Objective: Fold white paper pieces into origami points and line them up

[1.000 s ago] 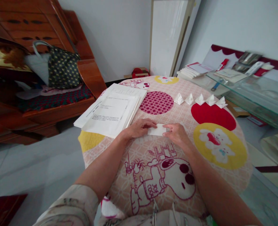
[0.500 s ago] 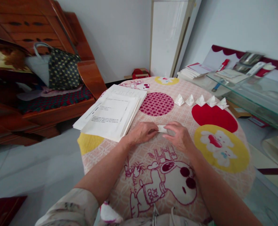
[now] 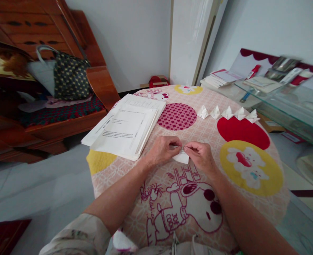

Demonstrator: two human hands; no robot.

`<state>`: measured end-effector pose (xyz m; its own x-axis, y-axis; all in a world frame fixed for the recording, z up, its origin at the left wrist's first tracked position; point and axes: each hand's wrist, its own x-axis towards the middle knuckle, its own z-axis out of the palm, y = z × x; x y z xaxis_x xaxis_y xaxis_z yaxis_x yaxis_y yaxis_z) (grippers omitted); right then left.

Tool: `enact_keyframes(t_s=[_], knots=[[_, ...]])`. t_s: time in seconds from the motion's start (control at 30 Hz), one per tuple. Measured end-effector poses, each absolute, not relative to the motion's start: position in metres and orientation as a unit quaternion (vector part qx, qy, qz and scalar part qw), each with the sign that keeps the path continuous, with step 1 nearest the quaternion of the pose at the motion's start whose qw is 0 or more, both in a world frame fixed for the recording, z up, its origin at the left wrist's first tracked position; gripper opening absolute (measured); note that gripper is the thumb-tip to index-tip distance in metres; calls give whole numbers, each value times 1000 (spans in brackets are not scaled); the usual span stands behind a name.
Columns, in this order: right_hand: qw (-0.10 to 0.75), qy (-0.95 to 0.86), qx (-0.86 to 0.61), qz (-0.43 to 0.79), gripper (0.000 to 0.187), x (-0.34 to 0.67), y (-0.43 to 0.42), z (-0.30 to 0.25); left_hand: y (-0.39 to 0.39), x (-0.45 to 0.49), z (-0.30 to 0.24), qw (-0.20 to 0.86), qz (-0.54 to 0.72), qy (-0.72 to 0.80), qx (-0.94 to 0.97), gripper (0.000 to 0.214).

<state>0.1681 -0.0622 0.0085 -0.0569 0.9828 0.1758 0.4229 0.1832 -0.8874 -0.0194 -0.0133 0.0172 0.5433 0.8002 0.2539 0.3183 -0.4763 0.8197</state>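
Observation:
My left hand [image 3: 162,150] and my right hand [image 3: 202,156] meet over the middle of the round table's cartoon-print cloth [image 3: 198,198]. Both pinch a small folded piece of white paper [image 3: 182,157], lifted off the cloth with its top edge held between the fingertips. A stack of printed paper sheets [image 3: 126,125] lies just left of my left hand. Beyond my hands, several small folded white paper shapes [image 3: 227,113] stand in a row on the cloth.
A wooden bench [image 3: 66,106] with a patterned bag [image 3: 68,76] stands at the left. A glass shelf [image 3: 286,102] with papers and boxes runs along the right. A white board [image 3: 189,39] leans on the far wall.
The paper lay flat under my fingers a second ago. Both hands have since folded it narrower and raised it off the cloth in a pinch.

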Motion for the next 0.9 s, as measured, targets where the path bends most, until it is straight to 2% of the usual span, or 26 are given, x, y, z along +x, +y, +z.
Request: enact_keyframes(t_s=[0.47, 0.57, 0.73, 0.9], knots=[[494, -537, -579, 364, 21, 190, -54, 10, 9, -40, 16, 403, 388, 412, 720, 10], [483, -525, -580, 394, 19, 188, -54, 9, 6, -36, 17, 422, 392, 395, 716, 18], [449, -544, -562, 433, 19, 177, -56, 8, -3, -20, 13, 475, 307, 341, 751, 26], [431, -515, -541, 507, 25, 175, -57, 10, 0, -22, 9, 483, 350, 406, 692, 28]])
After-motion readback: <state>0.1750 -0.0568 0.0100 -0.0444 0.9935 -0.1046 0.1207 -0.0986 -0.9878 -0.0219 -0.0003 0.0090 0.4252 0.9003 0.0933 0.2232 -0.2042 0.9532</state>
